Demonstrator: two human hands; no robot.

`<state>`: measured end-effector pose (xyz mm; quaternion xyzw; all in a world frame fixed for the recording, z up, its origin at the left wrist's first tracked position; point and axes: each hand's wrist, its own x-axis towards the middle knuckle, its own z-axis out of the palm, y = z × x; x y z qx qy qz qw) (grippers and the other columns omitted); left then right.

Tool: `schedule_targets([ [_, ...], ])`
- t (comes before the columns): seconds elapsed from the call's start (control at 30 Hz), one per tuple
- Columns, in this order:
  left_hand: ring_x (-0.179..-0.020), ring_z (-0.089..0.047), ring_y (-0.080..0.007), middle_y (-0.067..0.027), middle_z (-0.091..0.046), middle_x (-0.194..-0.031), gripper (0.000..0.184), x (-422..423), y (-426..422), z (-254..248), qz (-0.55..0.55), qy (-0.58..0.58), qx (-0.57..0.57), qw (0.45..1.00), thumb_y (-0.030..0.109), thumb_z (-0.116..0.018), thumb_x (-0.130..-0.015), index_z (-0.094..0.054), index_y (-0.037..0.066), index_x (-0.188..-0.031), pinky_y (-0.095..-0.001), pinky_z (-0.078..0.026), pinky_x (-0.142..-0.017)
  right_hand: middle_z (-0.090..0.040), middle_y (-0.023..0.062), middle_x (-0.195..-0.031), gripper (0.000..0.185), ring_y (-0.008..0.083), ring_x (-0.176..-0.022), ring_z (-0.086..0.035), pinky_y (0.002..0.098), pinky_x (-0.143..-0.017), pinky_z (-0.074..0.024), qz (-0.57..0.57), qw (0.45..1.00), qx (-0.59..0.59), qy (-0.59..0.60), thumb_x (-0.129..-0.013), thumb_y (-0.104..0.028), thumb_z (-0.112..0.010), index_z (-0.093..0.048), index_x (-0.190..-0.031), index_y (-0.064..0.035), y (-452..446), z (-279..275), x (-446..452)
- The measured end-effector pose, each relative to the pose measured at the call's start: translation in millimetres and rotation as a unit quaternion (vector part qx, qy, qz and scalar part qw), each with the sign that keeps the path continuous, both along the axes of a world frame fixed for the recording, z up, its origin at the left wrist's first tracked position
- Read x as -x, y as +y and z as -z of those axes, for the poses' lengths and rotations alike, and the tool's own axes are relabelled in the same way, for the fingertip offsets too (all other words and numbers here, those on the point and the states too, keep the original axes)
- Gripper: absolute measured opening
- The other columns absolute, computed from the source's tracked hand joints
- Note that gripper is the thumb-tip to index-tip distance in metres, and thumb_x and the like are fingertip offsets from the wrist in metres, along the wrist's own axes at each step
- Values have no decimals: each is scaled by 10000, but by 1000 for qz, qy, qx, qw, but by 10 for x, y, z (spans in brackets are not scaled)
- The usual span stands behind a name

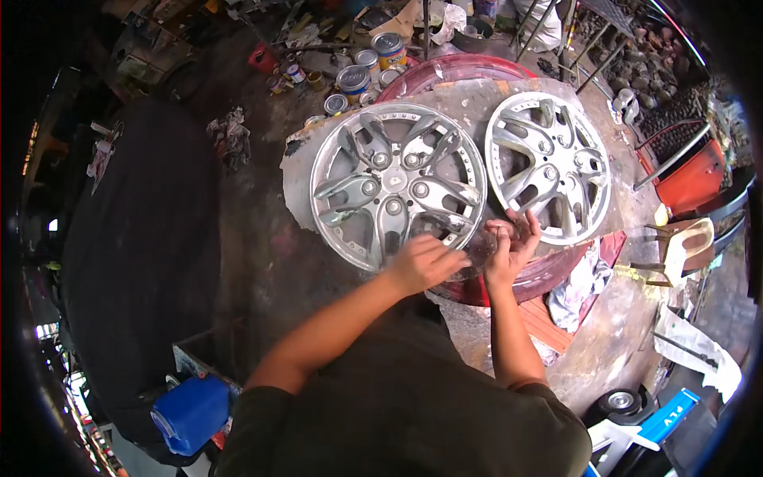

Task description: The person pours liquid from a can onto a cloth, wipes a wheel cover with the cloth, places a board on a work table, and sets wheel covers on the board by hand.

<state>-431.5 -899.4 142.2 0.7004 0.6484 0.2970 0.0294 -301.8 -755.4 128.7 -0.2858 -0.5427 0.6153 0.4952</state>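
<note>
Two silver wheel covers lie side by side on a worn board over a red round base. The larger-looking left cover (395, 181) has whitish patches on its spokes. My left hand (427, 262) is over its lower edge, fingers curled, blurred; what it holds, if anything, does not show. My right hand (513, 242) is palm up between the two covers, beside the lower left rim of the right cover (548, 168). Its fingers are bent upward around something I cannot make out.
Paint cans (352, 80) stand behind the covers at the upper left. A blue container (191, 415) is at the lower left. A whitish rag (574, 292) lies right of the red base (548, 278). A small chair (685, 248) is at the right.
</note>
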Motion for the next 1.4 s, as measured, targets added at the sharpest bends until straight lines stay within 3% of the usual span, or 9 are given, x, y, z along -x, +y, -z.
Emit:
schedule_targets([
  [0.13, -1304, -543, -363, -154, -611, -1349, 394, 25, -203, -376, -62, 48, 33, 996, 238, -739, -847, -673, 51, -1188, -509, -416, -1117, -477, 221, -1375, 580, 288, -1102, -644, 409, -978, -518, -86, 986, -137, -50, -944, 58, -510, -290, -1475, -19, -136, 20, 8],
  [0.27, -1327, -520, -374, -201, -556, -1401, 377, 90, -806, -80, 99, 71, 27, 992, 201, -715, -871, -657, 23, -1197, -502, -434, -1109, -480, 260, -1441, 656, 341, -1112, -663, 417, -970, -521, -225, 933, -241, -140, -900, 91, -546, -294, -1496, -14, -305, 17, -48],
  [0.37, -1281, -577, -364, -198, -586, -1378, 336, 88, -1072, -110, -73, -8, -7, 997, 163, -735, -854, -680, 14, -1149, -469, -465, -1085, -558, 265, -1374, 685, 356, -957, -719, 413, -885, -565, -210, 958, -177, -80, -879, 102, -569, -305, -1499, -18, -311, 137, -109],
  [0.63, -1322, -532, -414, -229, -516, -1454, 532, 155, -1111, -214, -194, 29, 50, 979, 146, -789, -824, -602, -10, -1296, -471, -493, -1048, -427, 302, -1502, 748, 470, -1306, -526, 450, -1062, -473, -280, 882, -316, -210, -863, 18, -652, -274, -1508, 11, -858, -385, 196],
  [0.73, -1253, -602, -350, -176, -618, -1327, 420, 183, -1196, -193, -206, 61, -20, 977, 124, -791, -809, -665, -5, -1189, -417, -539, -989, -559, 275, -1386, 680, 354, -1120, -677, 376, -833, -594, -299, 935, -89, -166, -864, 11, -679, -343, -1455, 19, -1028, -225, -67],
  [0.83, -1169, -637, -320, -127, -662, -1224, 334, 159, -1211, -210, -224, 56, -44, 972, 121, -778, -822, -687, -1, -1119, -414, -538, -977, -624, 223, -1258, 613, 255, -1063, -685, 338, -808, -581, -178, 962, -197, -61, -907, 29, -637, -346, -1446, 31, -635, -360, 249],
  [1.1, -1012, -646, -295, -103, -645, -1187, 329, 90, -1409, -237, -282, 10, -31, 959, 128, -790, -805, -693, 61, -1112, -417, -510, -904, -459, 312, -1473, 722, 421, -1330, -522, 459, -1103, -413, -202, 933, -263, -142, -956, -24, -570, -190, -1570, -19, 629, -420, 1746],
  [1.27, -1046, -651, -346, -129, -653, -1184, 343, -85, -2157, 230, -436, -131, 43, 889, 164, -770, -839, -675, 64, -1153, -445, -521, -895, -411, 342, -1491, 739, 510, -1291, -500, 512, -1104, -404, -217, 793, -420, -385, -1018, -397, -481, -151, -1603, -88, 481, -400, 2359],
  [1.4, -1108, -655, -367, -192, -662, -1225, 411, -567, -3360, 842, -571, -294, 286, 712, 280, -711, -911, -645, 56, -1249, -439, -530, -931, -508, 265, -1457, 653, 429, -1274, -564, 464, -1078, -441, -283, 855, -343, -267, -1016, -328, -527, -288, -1558, -56, 56, -823, 2390],
])
